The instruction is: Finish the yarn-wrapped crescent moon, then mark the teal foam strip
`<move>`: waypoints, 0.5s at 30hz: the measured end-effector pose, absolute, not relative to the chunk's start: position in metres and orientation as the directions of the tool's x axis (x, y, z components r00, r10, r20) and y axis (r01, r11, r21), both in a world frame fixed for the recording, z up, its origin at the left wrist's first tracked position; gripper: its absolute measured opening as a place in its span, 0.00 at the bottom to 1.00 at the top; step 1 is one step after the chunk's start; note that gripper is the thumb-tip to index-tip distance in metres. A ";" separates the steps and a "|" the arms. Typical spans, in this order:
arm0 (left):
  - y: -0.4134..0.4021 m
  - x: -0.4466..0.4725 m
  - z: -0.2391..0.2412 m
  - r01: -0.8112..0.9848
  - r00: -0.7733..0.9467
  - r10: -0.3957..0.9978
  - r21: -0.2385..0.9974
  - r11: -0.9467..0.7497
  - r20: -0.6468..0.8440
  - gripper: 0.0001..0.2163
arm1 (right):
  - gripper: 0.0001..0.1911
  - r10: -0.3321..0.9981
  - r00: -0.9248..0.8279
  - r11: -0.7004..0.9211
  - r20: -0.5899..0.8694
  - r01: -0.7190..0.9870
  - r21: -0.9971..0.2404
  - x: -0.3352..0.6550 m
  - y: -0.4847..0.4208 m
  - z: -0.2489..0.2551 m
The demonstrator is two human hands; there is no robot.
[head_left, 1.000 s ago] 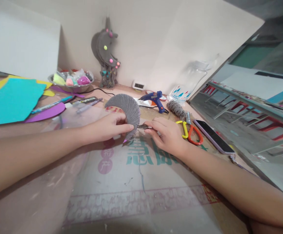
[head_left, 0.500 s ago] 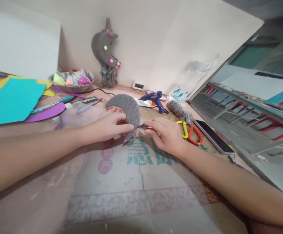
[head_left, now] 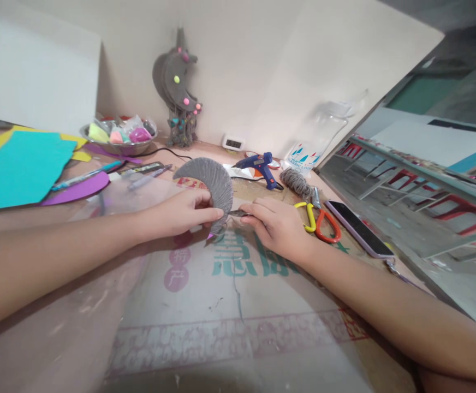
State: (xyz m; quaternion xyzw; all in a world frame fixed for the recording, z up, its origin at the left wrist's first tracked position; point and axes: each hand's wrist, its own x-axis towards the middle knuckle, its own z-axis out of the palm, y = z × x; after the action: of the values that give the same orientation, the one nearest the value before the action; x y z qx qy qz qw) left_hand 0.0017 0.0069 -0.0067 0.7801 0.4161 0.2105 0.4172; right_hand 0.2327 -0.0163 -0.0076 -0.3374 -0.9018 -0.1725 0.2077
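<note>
My left hand (head_left: 191,210) pinches a crescent moon (head_left: 217,183) wound in grey yarn, thumb on its front near the lower end. A bit of purple shows at the crescent's bottom tip. In my right hand (head_left: 277,224) is a small, dark, pointed metal tool (head_left: 238,213); the fingers hide most of it, so its kind is unclear. The tool's tip points left at the crescent's outer edge; whether it touches the yarn I cannot tell. Both hands are over a printed cardboard sheet (head_left: 180,333) under clear plastic.
Behind my hands lie a blue glue gun (head_left: 262,164) and a grey yarn skein (head_left: 297,183). Scissors (head_left: 328,225) with orange and yellow handles and a phone (head_left: 360,229) are right. Coloured sheets (head_left: 21,169) and a metal bowl (head_left: 117,144) are left. A decorated moon (head_left: 172,82) hangs behind.
The crescent has shifted slightly left with my left hand. More of the tool's pointed tip shows beside the crescent's edge. My right hand keeps its hold and has barely moved.
</note>
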 end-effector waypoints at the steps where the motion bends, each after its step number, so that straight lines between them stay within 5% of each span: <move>1: 0.007 0.002 -0.007 0.474 0.562 0.827 0.828 -0.299 -0.023 0.14 | 0.13 0.538 -0.686 0.712 0.490 0.681 0.170 0.232 -0.016 -0.007; 15: 0.008 0.003 -0.006 0.437 0.580 0.814 0.829 -0.349 0.037 0.13 | 0.13 0.536 -0.652 0.719 0.537 0.685 0.114 0.234 -0.016 -0.009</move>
State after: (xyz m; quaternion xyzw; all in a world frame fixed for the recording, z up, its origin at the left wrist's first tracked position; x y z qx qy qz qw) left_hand 0.0028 0.0080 -0.0065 0.7885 0.3968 0.2298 0.4100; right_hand 0.2339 -0.0162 -0.0090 -0.3409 -0.8953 -0.1555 0.2408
